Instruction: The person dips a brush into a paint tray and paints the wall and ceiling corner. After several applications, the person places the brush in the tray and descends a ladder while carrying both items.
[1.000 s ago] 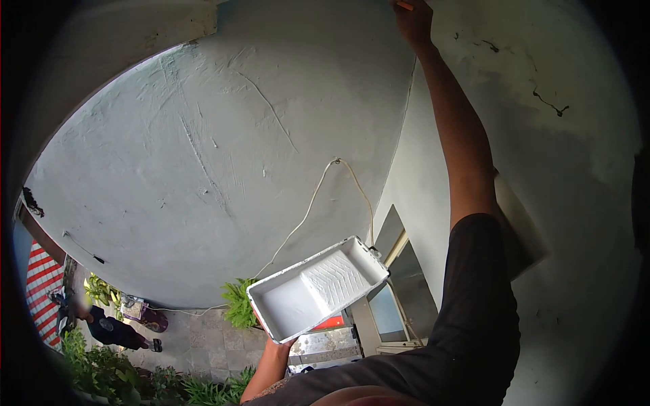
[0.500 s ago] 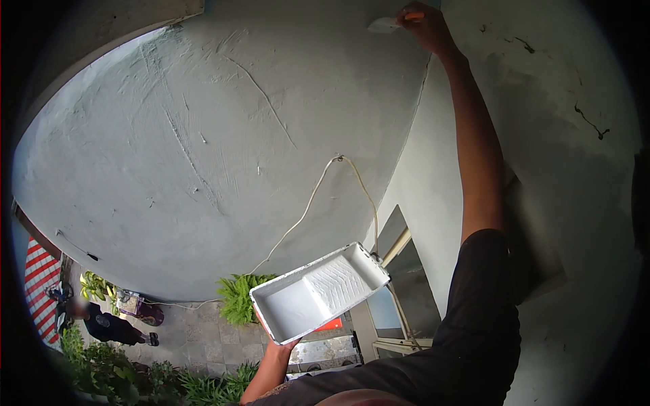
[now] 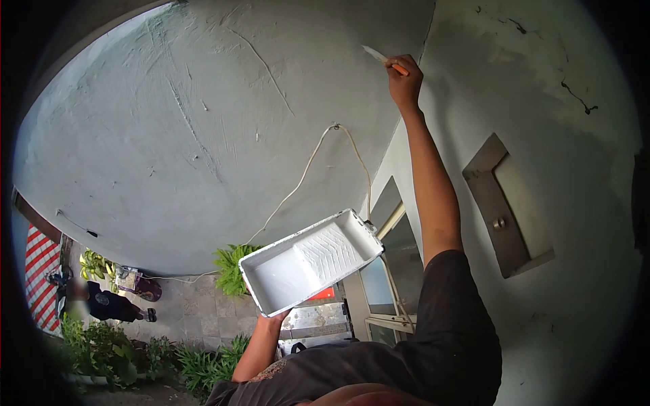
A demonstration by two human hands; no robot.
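Observation:
A white paint tray with a ribbed slope and white paint in its deep end is held out in front of me. My left hand is closed on its near edge from below, with most of the fingers hidden behind the tray. Up near the corner of the walls, my right hand grips a paintbrush by its orange handle. The brush's pale bristles point up and left, seen nearly edge-on, close to the grey wall.
A pale cable hangs from a hook on the wall. To the right are a window and a recessed opening. Below lie paving, plants and a metal platform. Another person stands lower left.
My right hand has come down and slightly left with the paintbrush, which has turned from broadside to nearly edge-on. The tray appears slightly higher in view, still in my left hand.

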